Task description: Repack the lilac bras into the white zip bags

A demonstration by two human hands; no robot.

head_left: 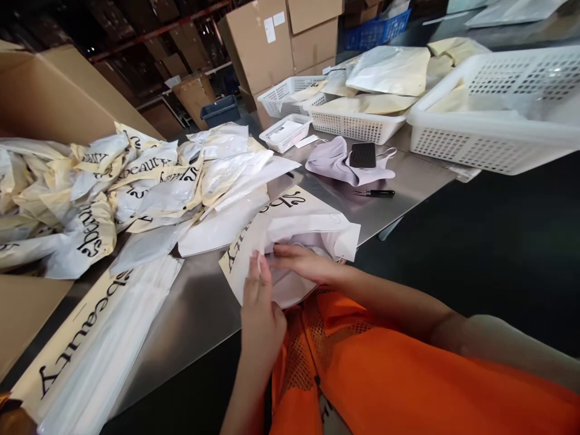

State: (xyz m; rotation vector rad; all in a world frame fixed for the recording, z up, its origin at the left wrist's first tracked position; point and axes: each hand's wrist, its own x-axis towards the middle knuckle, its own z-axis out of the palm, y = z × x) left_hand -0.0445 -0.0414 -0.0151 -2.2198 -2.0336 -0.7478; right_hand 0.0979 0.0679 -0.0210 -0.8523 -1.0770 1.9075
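A cream-and-white printed plastic mailing bag (312,226) stands with its mouth open at the table's near edge, close to my body. My left hand (263,302) grips the left side of the mouth, its fingers pointing up along the plastic. Into the opening reaches my right hand (301,263), its fingers stretched flat and close to the left fingertips. Pale folded material shows inside the bag, but its kind is hard to make out. Beyond the bag lie a lavender garment (333,162), a dark flat rectangular object (362,155) on it, and a small black-handled tool (379,193).
Filled printed bags (149,175) are heaped at the left beside an open carton (81,90). A stack of flat bags (113,338) lies near left on the metal table (203,290). White perforated baskets (489,142) stand at the back right, with cardboard boxes (258,48) behind.
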